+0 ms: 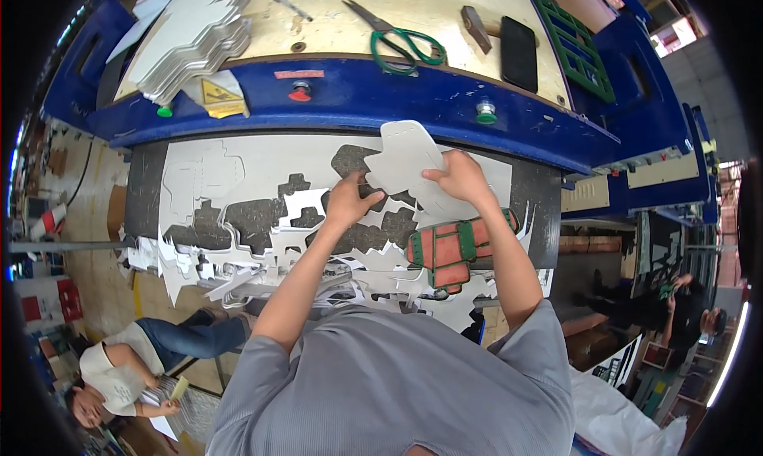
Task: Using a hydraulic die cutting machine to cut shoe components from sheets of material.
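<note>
Both hands grip a white die-cut card blank [405, 166], left hand [347, 202] at its lower edge, right hand [458, 176] on top; green-handled scissors [401, 41] lie beyond them

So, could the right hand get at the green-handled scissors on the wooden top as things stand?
Probably yes: the scissors lie uncovered just beyond the right hand, but both it and the left hand hold a white cardboard cutout.

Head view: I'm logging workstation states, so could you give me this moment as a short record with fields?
left hand: grips the lower left edge of the die-cut blank
right hand: holds the same blank's right side
beneath: cut cardboard sheet with shaped holes
near right forearm: orange and green block
upper bench: stack of blanks, green-handled scissors, black phone
</note>
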Demonstrator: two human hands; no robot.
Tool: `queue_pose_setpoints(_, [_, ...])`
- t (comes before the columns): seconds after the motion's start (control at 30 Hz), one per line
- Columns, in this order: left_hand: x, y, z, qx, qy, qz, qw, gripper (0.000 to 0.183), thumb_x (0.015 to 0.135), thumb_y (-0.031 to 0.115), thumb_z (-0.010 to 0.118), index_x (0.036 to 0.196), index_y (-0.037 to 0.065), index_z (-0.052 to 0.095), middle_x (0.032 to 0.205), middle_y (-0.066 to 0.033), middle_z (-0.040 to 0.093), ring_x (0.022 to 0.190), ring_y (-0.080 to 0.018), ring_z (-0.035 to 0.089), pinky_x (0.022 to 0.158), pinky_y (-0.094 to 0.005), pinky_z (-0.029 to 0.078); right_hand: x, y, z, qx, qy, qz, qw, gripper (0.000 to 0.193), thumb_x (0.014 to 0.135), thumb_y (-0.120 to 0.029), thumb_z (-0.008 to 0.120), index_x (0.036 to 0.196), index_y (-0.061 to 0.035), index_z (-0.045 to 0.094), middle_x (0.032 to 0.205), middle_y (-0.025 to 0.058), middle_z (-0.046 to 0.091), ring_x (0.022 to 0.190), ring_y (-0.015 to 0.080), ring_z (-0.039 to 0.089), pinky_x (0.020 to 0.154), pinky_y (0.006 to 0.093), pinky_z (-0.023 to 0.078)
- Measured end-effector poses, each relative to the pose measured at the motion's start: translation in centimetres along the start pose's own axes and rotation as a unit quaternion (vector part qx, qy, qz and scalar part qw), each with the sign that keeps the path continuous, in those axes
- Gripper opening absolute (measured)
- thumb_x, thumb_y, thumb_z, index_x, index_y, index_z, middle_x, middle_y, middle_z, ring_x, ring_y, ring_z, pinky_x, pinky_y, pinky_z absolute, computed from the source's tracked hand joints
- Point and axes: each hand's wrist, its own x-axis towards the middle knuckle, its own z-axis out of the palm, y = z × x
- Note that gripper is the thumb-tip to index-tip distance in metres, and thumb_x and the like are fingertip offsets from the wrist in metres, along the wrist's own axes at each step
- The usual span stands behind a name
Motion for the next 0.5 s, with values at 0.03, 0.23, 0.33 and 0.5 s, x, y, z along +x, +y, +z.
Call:
queue_pose_setpoints(0.03, [0.5,-0.9,0.5,0.054,-0.042,0.007,0.998,0.047,0.077,0.034,0.073,0.107,0.0,0.061,0.098,-0.018,0.067,0.093,-0.0348,0.063,0.086,-0.0424,0.047,0.0,-0.2,-0.3,0.025,-0.008,-0.004,1.0,0.038,0.078,-0.034,0.072,0.086,0.0022,0.067,0.084,0.0217,0.066,0.085,0.0381,0.064,0.079,0.0447,0.048])
queue_pose_setpoints(0.23, [0.2,-2.5,-0.9,0.075,-0.097,0.035,0.992,0.021,0.079,0.03,0.071,0.087,0.011,0.074,0.075,-0.0169,0.067,0.073,-0.0343,0.065,0.07,-0.0408,0.05,-1.6,-1.1,-1.7,0.032,-0.001,0.009,0.999,0.037,0.079,-0.034,0.071,0.083,0.0032,0.067,0.08,0.0225,0.066,0.085,0.0375,0.063,0.078,0.0441,0.048])
queue_pose_setpoints(0.33, [-0.8,-1.9,-1.8,0.078,-0.111,0.022,0.991,0.018,0.08,0.028,0.071,0.086,0.012,0.074,0.076,-0.0183,0.066,0.073,-0.0345,0.065,0.071,-0.0407,0.05,-2.2,-1.2,-1.6,-0.016,0.004,0.024,1.0,0.036,0.081,-0.034,0.07,0.08,0.0021,0.067,0.074,0.0215,0.065,0.079,0.0374,0.064,0.074,0.0458,0.047])
queue_pose_setpoints(0.5, [-1.5,-5.0,-3.2,0.097,-0.067,-0.026,0.993,0.018,0.08,0.029,0.07,0.086,0.013,0.074,0.078,-0.0171,0.067,0.077,-0.0344,0.064,0.076,-0.042,0.049,-3.4,-1.6,-4.6,-0.044,0.146,0.043,0.987,0.034,0.083,-0.033,0.068,0.079,0.0012,0.067,0.063,0.0179,0.063,0.067,0.034,0.065,0.062,0.0432,0.048])
